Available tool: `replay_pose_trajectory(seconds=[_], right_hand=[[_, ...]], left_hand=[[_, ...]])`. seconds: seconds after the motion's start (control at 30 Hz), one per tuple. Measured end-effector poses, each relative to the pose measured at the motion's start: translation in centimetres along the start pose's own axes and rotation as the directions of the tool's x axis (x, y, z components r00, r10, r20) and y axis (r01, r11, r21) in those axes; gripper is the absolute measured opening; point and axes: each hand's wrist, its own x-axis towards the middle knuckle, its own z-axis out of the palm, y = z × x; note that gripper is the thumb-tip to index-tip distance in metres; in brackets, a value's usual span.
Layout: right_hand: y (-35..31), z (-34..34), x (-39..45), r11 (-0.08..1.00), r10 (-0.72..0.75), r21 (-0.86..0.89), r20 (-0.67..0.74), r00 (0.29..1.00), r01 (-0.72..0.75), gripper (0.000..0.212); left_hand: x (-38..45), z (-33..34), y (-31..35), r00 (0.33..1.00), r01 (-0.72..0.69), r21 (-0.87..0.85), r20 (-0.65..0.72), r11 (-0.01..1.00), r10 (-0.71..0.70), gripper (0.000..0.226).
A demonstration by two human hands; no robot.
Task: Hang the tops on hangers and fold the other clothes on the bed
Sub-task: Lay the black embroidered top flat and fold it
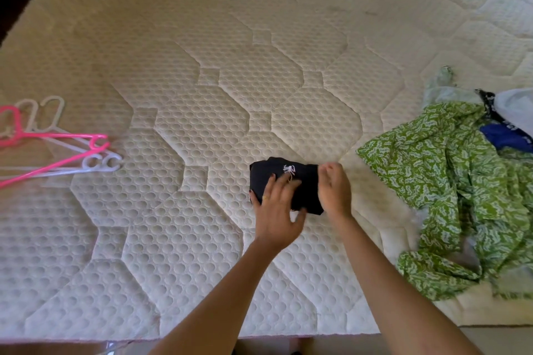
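A small black garment (305, 190) with a white print lies folded into a compact bundle near the middle of the bare quilted mattress (202, 95). My left hand (277, 210) rests flat on its left half, fingers spread and straight. My right hand (334, 190) is at the bundle's right edge with its fingers curled, and it seems to pinch the fabric there. Several pink and white plastic hangers (57, 150) lie at the left edge of the mattress. A heap of unfolded clothes sits on the right, topped by a green patterned garment (450, 193).
In the heap are also a blue item (504, 135), a pale blue piece (516, 109) and a light green piece (441, 86). The mattress's near edge (202, 339) runs along the bottom. A dark floor strip shows at the top left.
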Motion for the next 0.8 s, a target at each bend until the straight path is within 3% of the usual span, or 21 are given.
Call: replay_pose_trajectory(seconds=[0.03, 0.07, 0.1, 0.17, 0.2, 0.27, 0.33, 0.4, 0.47, 0.53, 0.63, 0.8], right_hand=[[-0.8, 0.3, 0.9, 0.987, -0.130, -0.081, 0.089, 0.988, 0.137, 0.032], [-1.5, 0.7, 1.6, 0.952, -0.228, -0.162, 0.199, 0.953, 0.262, 0.036], [-2.4, 1.4, 2.5, 0.895, -0.288, -0.246, 0.318, 0.903, 0.372, 0.039], [-3.5, 2.7, 3.3, 0.771, -0.275, -0.370, 0.540, 0.795, 0.518, 0.043], [-3.9, 3.3, 3.5, 0.752, -0.222, -0.398, 0.598, 0.770, 0.525, 0.045], [-3.9, 4.1, 3.7, 0.825, -0.097, -0.397, 0.601, 0.793, 0.402, 0.051], [-3.6, 4.3, 2.8, 0.951, 0.091, -0.295, 0.558, 0.825, 0.095, 0.059], [-3.2, 5.0, 1.1, 0.961, 0.269, -0.088, 0.530, 0.804, -0.263, 0.063], [-3.2, 6.0, -0.9, 0.878, 0.378, 0.074, 0.499, 0.780, -0.473, 0.067], [-4.1, 6.5, -1.9, 0.828, 0.409, 0.160, 0.482, 0.775, -0.537, 0.070], [-6.6, 6.0, -2.4, 0.812, 0.374, 0.235, 0.492, 0.786, -0.534, 0.073], [-12.0, 2.7, -4.3, 0.841, 0.279, 0.284, 0.502, 0.818, -0.461, 0.077]], left_hand=[[-0.1, 0.2, -0.4, 0.979, 0.061, -0.088, -0.189, 0.994, -0.077, 0.058], [-0.3, 0.3, -0.7, 0.914, 0.176, -0.160, -0.341, 0.971, -0.222, 0.060], [-0.3, 0.1, -0.9, 0.822, 0.330, -0.281, -0.384, 0.901, -0.421, 0.062], [-0.4, -0.3, -0.9, 0.640, 0.550, -0.597, -0.149, 0.584, -0.754, 0.049], [-0.3, -0.3, -0.8, 0.585, 0.573, -0.716, 0.016, 0.400, -0.811, 0.038], [0.3, -0.2, -1.2, 0.607, 0.530, -0.816, 0.173, 0.232, -0.775, 0.031], [0.9, -0.2, -1.3, 0.639, 0.465, -0.883, 0.286, 0.064, -0.714, 0.036], [1.5, -0.4, -1.5, 0.642, 0.448, -0.890, 0.390, -0.090, -0.660, 0.045], [1.7, -0.8, -2.0, 0.640, 0.475, -0.874, 0.425, -0.105, -0.641, 0.055], [1.8, -1.4, -2.5, 0.660, 0.479, -0.876, 0.404, -0.058, -0.633, 0.064], [1.4, -3.5, -2.4, 0.696, 0.436, -0.900, 0.325, 0.017, -0.640, 0.074], [0.6, -8.8, -0.8, 0.676, 0.417, -0.898, 0.204, 0.140, -0.709, 0.067]])
